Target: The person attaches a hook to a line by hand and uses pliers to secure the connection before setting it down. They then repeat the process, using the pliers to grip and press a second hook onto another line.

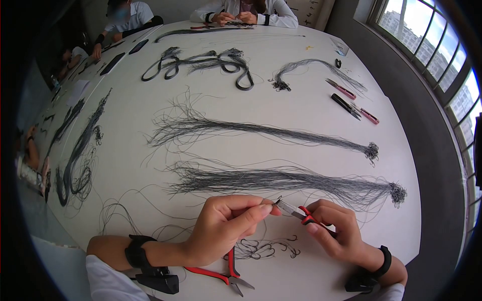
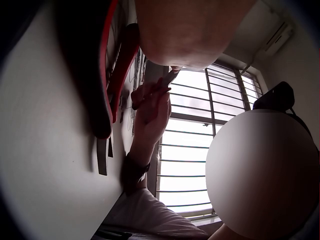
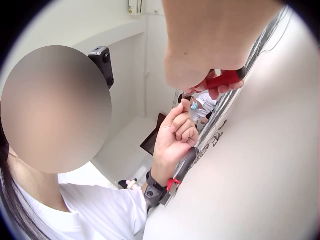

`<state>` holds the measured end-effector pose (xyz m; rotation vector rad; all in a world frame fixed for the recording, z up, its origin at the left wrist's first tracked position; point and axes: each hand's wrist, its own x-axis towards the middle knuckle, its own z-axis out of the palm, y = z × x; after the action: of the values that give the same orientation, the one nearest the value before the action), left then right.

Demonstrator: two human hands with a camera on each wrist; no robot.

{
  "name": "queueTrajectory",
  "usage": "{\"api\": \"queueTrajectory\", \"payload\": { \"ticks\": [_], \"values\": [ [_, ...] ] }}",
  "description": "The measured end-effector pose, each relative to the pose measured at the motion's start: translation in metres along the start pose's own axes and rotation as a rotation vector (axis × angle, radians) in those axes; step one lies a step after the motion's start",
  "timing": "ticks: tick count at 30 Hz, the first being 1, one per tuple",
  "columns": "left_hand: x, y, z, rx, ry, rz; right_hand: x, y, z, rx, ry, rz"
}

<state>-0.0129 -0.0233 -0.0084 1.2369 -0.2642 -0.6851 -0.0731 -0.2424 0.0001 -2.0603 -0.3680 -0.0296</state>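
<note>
My left hand (image 1: 228, 226) pinches a small dark fish hook (image 1: 278, 200) with fine line between thumb and forefinger; most of it is hidden by the fingertips. Red-handled thread snips (image 1: 291, 208) are gripped in my right hand (image 1: 335, 228), their pale pointed blades right at the hook. In the right wrist view the red handle (image 3: 225, 79) shows among the fingers. Under the hands lie several loose fish hooks (image 1: 263, 248) with line attached. A pair of red-handled pliers (image 1: 233, 278) rests on the table beside my left wrist, its jaws parted.
Two long bundles of dark line, the nearer bundle (image 1: 271, 178) and the farther bundle (image 1: 271, 131), stretch across the table with hooks clustered at their right ends. Pink-handled snips (image 1: 344, 90) and a black-handled cutter (image 1: 345, 106) lie at the right. Other people sit around the table.
</note>
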Motion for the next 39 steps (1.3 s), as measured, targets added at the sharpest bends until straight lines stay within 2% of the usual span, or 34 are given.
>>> {"api": "queueTrajectory", "payload": {
  "ticks": [2,5,14,23,30,35,39],
  "values": [
    [0.0,0.001,0.0,-0.003,0.0,-0.001,0.001,0.005,0.002,-0.192,0.08,-0.233],
    [0.0,0.001,0.0,-0.013,-0.015,-0.012,0.002,0.004,0.001,-0.352,0.113,-0.326],
    [0.0,0.002,0.001,0.008,0.002,-0.002,0.003,0.003,0.002,-0.482,0.17,-0.385],
    [-0.002,0.001,0.003,0.086,0.001,0.0,0.002,-0.003,0.002,-0.592,0.213,-0.362],
    [-0.003,-0.001,0.004,0.113,-0.005,0.02,-0.001,-0.002,0.007,-0.568,0.211,-0.384],
    [-0.003,-0.001,0.006,0.143,0.001,0.02,-0.001,-0.003,0.015,-0.533,0.309,-0.325],
    [-0.003,-0.001,0.006,0.156,0.006,0.013,0.0,-0.002,0.01,-0.615,0.229,-0.341]
  ]
}}
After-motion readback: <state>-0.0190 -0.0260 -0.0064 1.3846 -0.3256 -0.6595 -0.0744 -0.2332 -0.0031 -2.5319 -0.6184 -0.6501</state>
